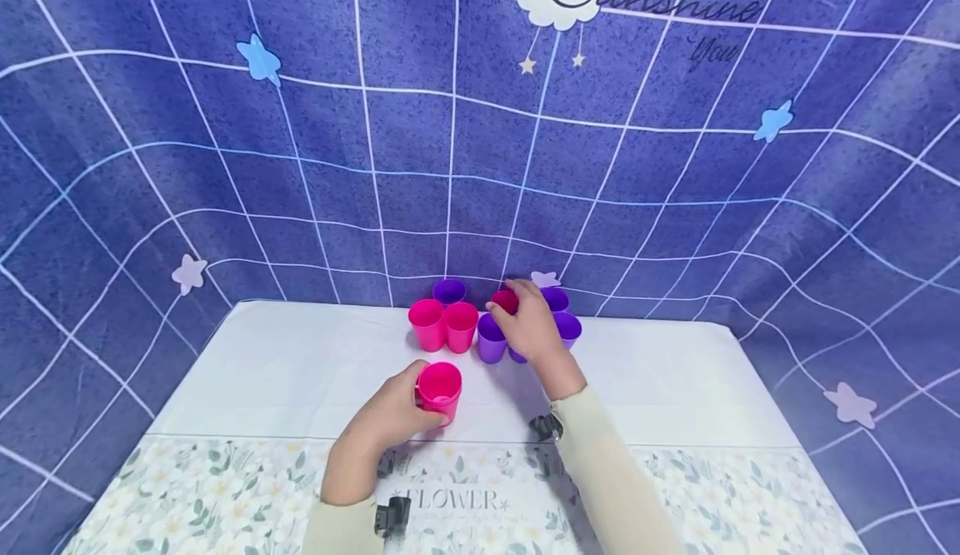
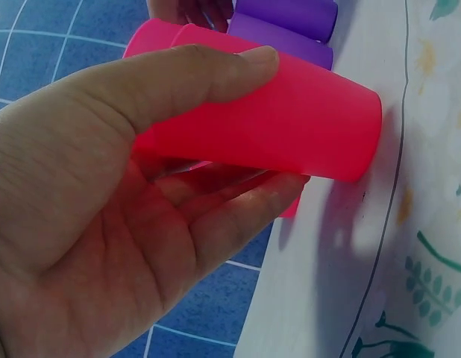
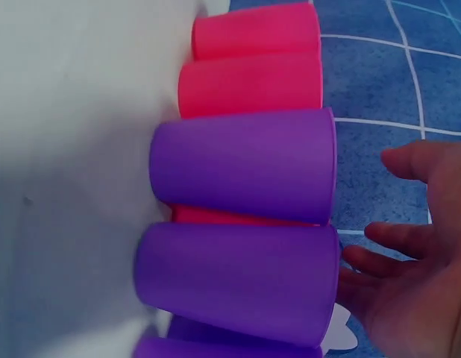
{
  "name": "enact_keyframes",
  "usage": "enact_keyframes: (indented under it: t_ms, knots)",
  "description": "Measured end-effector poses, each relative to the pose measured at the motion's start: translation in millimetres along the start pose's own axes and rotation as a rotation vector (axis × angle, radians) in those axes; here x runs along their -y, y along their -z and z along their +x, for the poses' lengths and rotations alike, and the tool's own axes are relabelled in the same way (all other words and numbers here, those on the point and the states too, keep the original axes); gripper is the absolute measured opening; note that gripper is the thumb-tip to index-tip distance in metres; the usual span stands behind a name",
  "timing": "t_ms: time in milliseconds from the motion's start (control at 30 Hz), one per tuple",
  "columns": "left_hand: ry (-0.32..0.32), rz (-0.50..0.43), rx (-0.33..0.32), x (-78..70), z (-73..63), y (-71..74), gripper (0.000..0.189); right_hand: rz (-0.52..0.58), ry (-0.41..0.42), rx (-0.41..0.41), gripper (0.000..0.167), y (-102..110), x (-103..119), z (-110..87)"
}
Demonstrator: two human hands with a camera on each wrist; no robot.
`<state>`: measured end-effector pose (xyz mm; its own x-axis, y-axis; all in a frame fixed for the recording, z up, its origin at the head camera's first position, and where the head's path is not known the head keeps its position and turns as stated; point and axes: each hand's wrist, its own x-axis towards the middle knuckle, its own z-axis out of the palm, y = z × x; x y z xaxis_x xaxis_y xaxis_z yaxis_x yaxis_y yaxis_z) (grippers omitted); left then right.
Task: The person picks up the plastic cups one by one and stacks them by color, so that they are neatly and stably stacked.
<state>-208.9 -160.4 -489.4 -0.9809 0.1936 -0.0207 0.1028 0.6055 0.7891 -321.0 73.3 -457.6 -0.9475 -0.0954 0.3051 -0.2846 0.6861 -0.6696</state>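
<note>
My left hand (image 1: 393, 409) grips a pink cup (image 2: 290, 112), thumb on one side and fingers on the other. A second rim line near its mouth suggests two nested cups. My right hand (image 1: 531, 326) hovers over the group at the back, by a red-pink cup (image 1: 506, 300) behind the purple cups. In the right wrist view its fingers (image 3: 402, 237) are spread just above the rims of a front purple cup (image 3: 242, 280) and another purple cup (image 3: 245, 164). Whether a fingertip touches the red-pink cup cannot be seen.
Left of the right hand stand two pink cups (image 1: 427, 326) with a purple cup (image 1: 450, 292) behind them. More purple cups (image 1: 567, 328) stand on the right. The white table (image 1: 300, 372) meets a blue grid-patterned curtain (image 1: 337, 163); a floral cloth (image 1: 225, 488) covers its near part.
</note>
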Motion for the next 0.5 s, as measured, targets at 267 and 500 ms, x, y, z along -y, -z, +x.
enact_keyframes:
  t_ms: [267, 500]
  knots:
    - [0.004, 0.003, 0.003, -2.6, -2.2, 3.7, 0.06, -0.019, -0.026, 0.03, 0.056, -6, 2, 24.5]
    - [-0.005, -0.007, 0.012, -4.5, -3.6, 4.9, 0.061, -0.101, -0.081, 0.085, 0.057, -12, -2, 35.3]
